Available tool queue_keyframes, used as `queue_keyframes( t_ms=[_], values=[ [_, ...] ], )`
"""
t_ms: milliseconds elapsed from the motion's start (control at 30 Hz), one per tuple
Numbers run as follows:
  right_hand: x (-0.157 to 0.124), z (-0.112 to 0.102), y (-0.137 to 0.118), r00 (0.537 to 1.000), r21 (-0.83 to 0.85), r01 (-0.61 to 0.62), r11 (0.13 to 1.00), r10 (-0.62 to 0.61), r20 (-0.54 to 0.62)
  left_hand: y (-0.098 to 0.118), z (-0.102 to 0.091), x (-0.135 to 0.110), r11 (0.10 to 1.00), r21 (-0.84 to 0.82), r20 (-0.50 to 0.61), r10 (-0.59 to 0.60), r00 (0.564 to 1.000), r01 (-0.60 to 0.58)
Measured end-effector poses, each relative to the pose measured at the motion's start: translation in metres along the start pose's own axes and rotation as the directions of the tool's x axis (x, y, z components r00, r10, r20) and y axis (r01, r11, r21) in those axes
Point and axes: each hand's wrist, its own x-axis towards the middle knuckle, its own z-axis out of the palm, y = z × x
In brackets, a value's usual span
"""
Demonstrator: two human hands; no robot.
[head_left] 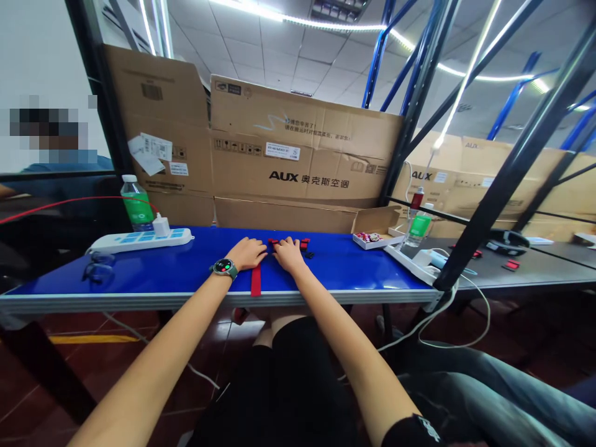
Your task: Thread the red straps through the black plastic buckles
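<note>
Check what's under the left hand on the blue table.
A red strap runs from under the left hand to the table edge; the hand hides its upper end.

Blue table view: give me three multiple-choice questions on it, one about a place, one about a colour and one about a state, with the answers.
1. Where is the wristwatch?
A. On the left wrist
B. On the right wrist
C. Beside the power strip

2. What colour is the strip by the left hand on the blue table?
A. Green
B. White
C. Red

3. What state is the plastic bottle in?
A. Lying on its side
B. Standing with its white cap on
C. Standing uncapped

Answers:
1. A: the watch sits on the arm at the left of the view.
2. C: the strip shows red against the blue top.
3. B: the capped bottle stands upright behind the power strip.
</note>
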Motion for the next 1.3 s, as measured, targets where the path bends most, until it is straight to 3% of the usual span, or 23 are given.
queue_keyframes(
  t_ms=[200, 333, 467, 600, 767, 867, 1000, 1133, 1300],
  values=[
    [-0.002, -0.001, -0.003, 0.997, 0.004, -0.075, 0.997, 0.075, -0.027, -0.010, 0.006, -0.005, 0.995, -0.095, 0.004, -0.031, 1.000, 0.032],
    [0.000, 0.002, -0.008, 0.996, -0.013, -0.090, 0.996, 0.089, -0.023, -0.016, 0.019, -0.006, 0.987, -0.100, 0.007, -0.128, 0.992, 0.129],
    [0.004, 0.002, -0.005, 0.993, 0.006, -0.102, 0.995, 0.103, -0.061, -0.014, 0.019, -0.003, 0.989, -0.049, -0.061, -0.144, 0.988, 0.141],
    [0.006, 0.001, 0.002, 0.981, 0.175, -0.143, 0.974, 0.163, -0.106, -0.004, 0.006, 0.000, 0.997, 0.008, -0.137, -0.078, 0.988, 0.080],
    [0.013, 0.012, 0.009, 0.979, 0.510, 0.031, 0.860, 0.077, -0.189, 0.001, -0.004, 0.002, 0.999, 0.016, -0.149, 0.054, 0.987, -0.052],
    [0.017, 0.018, 0.013, 0.970, 0.605, 0.081, 0.792, 0.078, -0.232, 0.000, -0.005, 0.001, 0.997, 0.015, -0.158, 0.081, 0.984, -0.080],
    [0.013, 0.013, 0.013, 0.984, 0.517, 0.011, 0.856, 0.083, -0.159, -0.001, -0.007, 0.001, 0.997, 0.015, -0.184, 0.079, 0.980, -0.077],
    [0.003, 0.004, 0.001, 0.982, 0.373, -0.095, 0.923, 0.148, -0.116, 0.000, -0.009, 0.003, 0.996, -0.012, -0.133, 0.091, 0.987, -0.093],
    [0.009, 0.003, 0.002, 0.961, 0.467, -0.192, 0.863, 0.261, -0.087, -0.001, -0.007, 0.004, 0.994, -0.092, -0.118, 0.051, 0.992, -0.062]
  ],
)
